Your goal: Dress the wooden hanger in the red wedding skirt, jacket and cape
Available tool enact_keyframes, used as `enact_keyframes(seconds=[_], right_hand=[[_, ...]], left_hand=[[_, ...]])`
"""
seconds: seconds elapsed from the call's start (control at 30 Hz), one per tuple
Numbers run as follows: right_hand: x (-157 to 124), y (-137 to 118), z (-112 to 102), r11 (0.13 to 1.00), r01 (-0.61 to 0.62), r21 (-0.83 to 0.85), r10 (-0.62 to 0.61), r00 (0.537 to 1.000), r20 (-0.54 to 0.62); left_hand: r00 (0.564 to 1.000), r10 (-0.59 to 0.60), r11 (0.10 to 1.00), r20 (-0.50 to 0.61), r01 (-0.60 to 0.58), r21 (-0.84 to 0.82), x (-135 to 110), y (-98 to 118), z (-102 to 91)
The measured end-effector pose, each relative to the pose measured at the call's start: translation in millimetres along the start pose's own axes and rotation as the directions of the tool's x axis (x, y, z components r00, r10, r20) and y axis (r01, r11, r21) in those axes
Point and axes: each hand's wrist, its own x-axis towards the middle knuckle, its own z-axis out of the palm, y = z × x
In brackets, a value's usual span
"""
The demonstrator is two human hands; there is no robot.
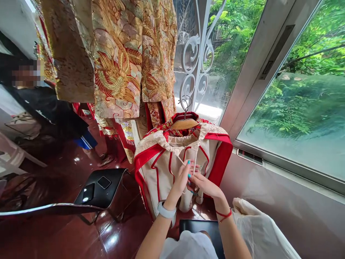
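Observation:
A cream garment bag with red trim (pixel 161 169) hangs on a wooden hanger (pixel 184 124) low in front of me, its gathered neck drawn by a thin cord (pixel 180 158). My left hand (pixel 181 178) and my right hand (pixel 201 181) meet in front of the bag, fingers pinched together on the cord's ends. A white watch sits on my left wrist, a red string on my right.
Gold and red embroidered robes (pixel 118 61) hang above on the left. A black stool (pixel 101 187) with two phones stands on the glossy red floor. Another person (pixel 48 108) crouches at the left. A window (pixel 296 100) and wall run along the right. White plastic (pixel 258 230) lies by my lap.

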Motion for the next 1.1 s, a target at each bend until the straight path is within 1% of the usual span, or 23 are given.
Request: enact_keyframes(seconds=[0.07,0.1,0.17,0.23,0.27,0.3,0.33,0.37,0.4,0.43,0.47,0.53,0.57,0.6,0.63,0.67,0.73,0.77,0.8,0.83,0.9,0.97,1.1], right_hand=[[-13,-6,-1,0.99,-0.001,-0.14,-0.007,0.998,-0.058],[-18,-7,-1,0.978,-0.006,-0.209,-0.007,0.998,-0.061],[-27,-6,-4,0.956,0.004,-0.293,-0.009,1.0,-0.014],[-31,-1,-15,0.955,0.053,-0.291,-0.05,0.999,0.02],[-31,2,-26,0.957,0.082,-0.28,-0.094,0.995,-0.028],[-29,4,-40,0.953,0.1,-0.286,-0.146,0.979,-0.144],[-25,7,-56,0.941,0.098,-0.323,-0.203,0.928,-0.311],[-21,8,-73,0.92,0.069,-0.385,-0.266,0.832,-0.487],[-15,9,-91,0.889,0.014,-0.458,-0.336,0.701,-0.629],[-10,9,-108,0.85,-0.045,-0.525,-0.399,0.597,-0.696],[-6,8,-124,0.816,-0.095,-0.57,-0.447,0.523,-0.726],[0,4,-149,0.763,-0.159,-0.627,-0.517,0.431,-0.739],[1,1,-159,0.737,-0.183,-0.651,-0.551,0.396,-0.735],[1,-1,-168,0.7,-0.207,-0.683,-0.587,0.378,-0.716],[1,-4,-176,0.65,-0.223,-0.727,-0.62,0.396,-0.677],[1,-6,-183,0.591,-0.22,-0.776,-0.639,0.459,-0.617],[2,-10,-198,0.512,-0.14,-0.847,-0.597,0.651,-0.468],[3,-12,-206,0.516,-0.087,-0.852,-0.55,0.729,-0.408],[4,-14,-214,0.544,-0.043,-0.838,-0.502,0.783,-0.366],[6,-15,-222,0.586,-0.011,-0.81,-0.46,0.819,-0.343],[11,-19,-236,0.676,0.035,-0.736,-0.401,0.856,-0.327],[17,-23,-246,0.745,0.075,-0.663,-0.372,0.872,-0.319],[30,-34,-253,0.819,0.105,-0.564,-0.33,0.89,-0.314]], left_hand=[[0.998,0.017,0.999,0.053,-0.014,-0.053,6,9,10.3],[0.998,0.034,0.997,0.049,-0.031,-0.074,10,14,13.8],[0.999,0.032,0.988,0.013,-0.03,-0.151,17,26,18.7],[1.0,-0.025,0.965,0.013,0.027,-0.262,18,35,22.7],[0.998,-0.053,0.949,0.036,0.061,-0.308,16,38,24.6],[0.995,-0.072,0.936,0.062,0.089,-0.341,12,39,26.4],[0.993,-0.081,0.926,0.084,0.106,-0.363,8,39,27.9],[0.993,-0.079,0.918,0.093,0.109,-0.382,3,39,28.8],[0.993,-0.074,0.909,0.095,0.106,-0.403,-1,38,28.9],[0.993,-0.072,0.9,0.093,0.105,-0.423,-5,37,28.3],[0.993,-0.073,0.892,0.096,0.108,-0.439,-8,37,26.9],[0.991,-0.078,0.881,0.105,0.118,-0.459,-12,37,22.7],[0.991,-0.081,0.879,0.102,0.119,-0.463,-12,38,20.4],[0.992,-0.082,0.878,0.099,0.119,-0.464,-13,40,18.2],[0.992,-0.081,0.876,0.098,0.118,-0.467,-13,42,16.4],[0.992,-0.078,0.874,0.101,0.117,-0.472,-12,44,15.0],[0.989,-0.064,0.872,0.131,0.12,-0.474,-12,48,13.3],[0.987,-0.056,0.874,0.148,0.12,-0.471,-12,51,12.9],[0.986,-0.049,0.878,0.161,0.12,-0.464,-12,53,12.8],[0.985,-0.043,0.882,0.167,0.116,-0.456,-12,54,12.9],[0.987,-0.034,0.895,0.157,0.1,-0.434,-11,57,14.6],[0.99,-0.033,0.909,0.135,0.086,-0.408,-9,56,18.5],[0.996,-0.052,0.911,0.07,0.076,-0.405,-5,49,29.3]])
